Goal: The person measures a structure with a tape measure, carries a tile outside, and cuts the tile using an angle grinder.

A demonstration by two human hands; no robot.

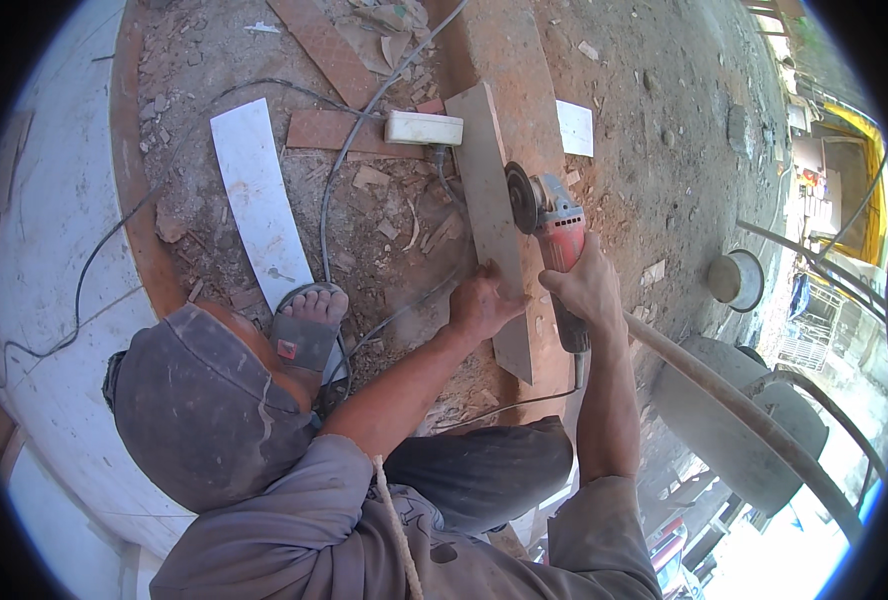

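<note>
My right hand (586, 285) is wrapped round the body of a red and black angle grinder (564, 246). Its dark disc (521, 198) is close to the right edge of a long beige tile strip (491, 205); I cannot tell whether they touch. The strip lies along a reddish-brown ledge (514, 60). Lower down, my left hand (486, 305) grips the strip, thumb over its face and some fingers hidden. A cable runs from the grinder's lower end.
A white power strip (424, 128) lies beside the tile strip, with cables across the rubble. A white tile strip (259, 200) reaches to my sandalled foot (311, 325). At right are a metal bucket (736, 280), a long pole (724, 375) and a large grey container (734, 420).
</note>
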